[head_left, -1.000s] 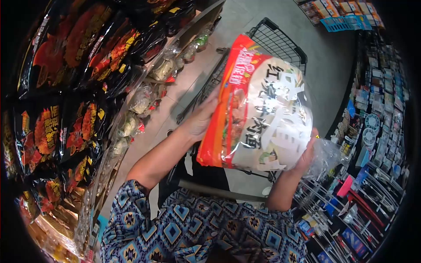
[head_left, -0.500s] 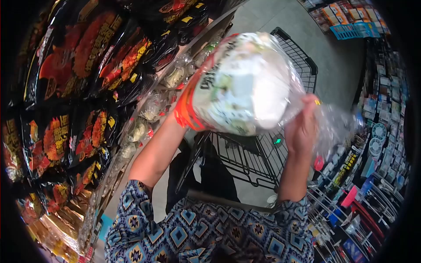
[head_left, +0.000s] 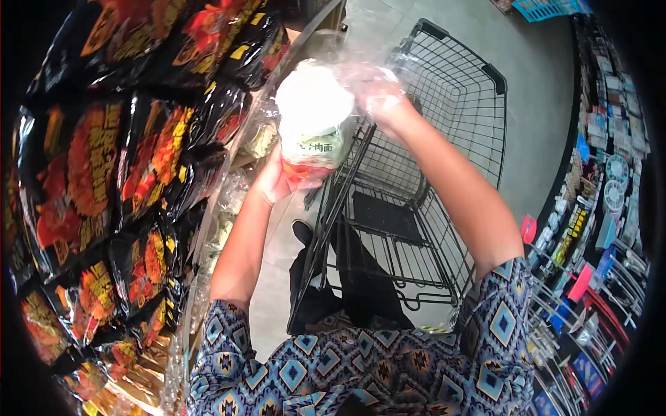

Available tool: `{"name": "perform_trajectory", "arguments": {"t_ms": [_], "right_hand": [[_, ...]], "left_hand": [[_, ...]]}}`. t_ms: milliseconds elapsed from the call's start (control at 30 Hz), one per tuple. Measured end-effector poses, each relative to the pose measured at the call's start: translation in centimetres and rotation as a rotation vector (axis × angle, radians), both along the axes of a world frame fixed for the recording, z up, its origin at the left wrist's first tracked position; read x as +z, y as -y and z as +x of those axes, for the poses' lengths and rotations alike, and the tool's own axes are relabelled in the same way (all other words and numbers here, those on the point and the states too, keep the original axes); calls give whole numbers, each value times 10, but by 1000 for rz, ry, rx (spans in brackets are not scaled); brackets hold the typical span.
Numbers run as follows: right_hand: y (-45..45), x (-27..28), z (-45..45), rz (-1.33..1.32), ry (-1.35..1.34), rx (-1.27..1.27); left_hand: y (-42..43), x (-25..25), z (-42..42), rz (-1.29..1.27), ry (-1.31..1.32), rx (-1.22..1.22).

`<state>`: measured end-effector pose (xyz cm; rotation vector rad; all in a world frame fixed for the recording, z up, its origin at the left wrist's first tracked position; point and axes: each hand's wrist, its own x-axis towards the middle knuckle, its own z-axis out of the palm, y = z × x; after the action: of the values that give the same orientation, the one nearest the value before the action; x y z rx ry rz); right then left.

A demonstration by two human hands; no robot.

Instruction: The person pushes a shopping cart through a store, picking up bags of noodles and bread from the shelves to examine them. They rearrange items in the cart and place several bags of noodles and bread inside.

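A noodle package (head_left: 316,132), white with a red-orange bottom and dark printed characters, is held upright at the shelf's edge. My left hand (head_left: 279,182) supports it from below and the left side, its fingers wrapped under the red end. Around the top of the package, clear plastic wrap is bright with glare. My right hand (head_left: 378,100) is closed on that loose plastic, to the right of the package; its fingers are partly blurred by glare.
A wire shopping cart (head_left: 458,104) stands in front of my legs. Black noodle packages (head_left: 83,159) fill the left shelves, with smaller clear-wrapped packs along their edge. Racks of small goods (head_left: 614,139) curve along the right, and a blue basket (head_left: 548,8) is at the top right.
The package has moved left towards the shelf and turned from lying flat to upright. My right hand has swung up and left with the plastic. More of the cart shows.
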<state>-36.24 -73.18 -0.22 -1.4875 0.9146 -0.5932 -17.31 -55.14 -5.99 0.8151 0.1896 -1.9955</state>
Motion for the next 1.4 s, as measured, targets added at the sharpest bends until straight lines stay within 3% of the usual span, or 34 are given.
{"name": "perform_trajectory", "arguments": {"t_ms": [67,133,233,300,467,567,667,767,800,933,1067,1167,1233,1267,1333,1400], "right_hand": [[8,1,15,189,75,-68],[23,-23,23,193,48,10],[36,-56,41,-36,-82,41],[44,-82,52,-26,-52,-3],[60,-122,77,80,-37,-111],[58,-156,100,-87,-221,-194],[52,-149,119,-60,-280,-333],[59,-123,129,51,-453,-126],[64,-120,131,-201,-643,182],[70,-142,147,-752,-868,763],[65,-160,160,-697,-815,791],[60,-174,163,-915,-803,936],[48,-180,164,-193,-649,185],[50,-182,165,-193,-651,180],[56,-164,164,-682,-773,853],[56,-190,174,-620,-683,739]], "left_hand": [[-2,-31,3,30,20,-288],[1,-52,-6,28,146,-324],[11,-85,-20,101,75,-115],[22,-102,-29,70,-13,129],[44,-148,-33,44,-5,322],[49,-172,-27,4,-21,504],[55,-185,-19,61,37,643],[64,-192,-10,95,36,727],[63,-198,-6,77,38,758],[60,-216,10,181,86,843],[60,-230,8,65,118,933],[69,-202,6,139,3,867],[70,-202,8,191,-34,879],[73,-202,10,190,-35,873],[77,-215,16,152,24,979],[81,-224,20,39,-37,932]]}}
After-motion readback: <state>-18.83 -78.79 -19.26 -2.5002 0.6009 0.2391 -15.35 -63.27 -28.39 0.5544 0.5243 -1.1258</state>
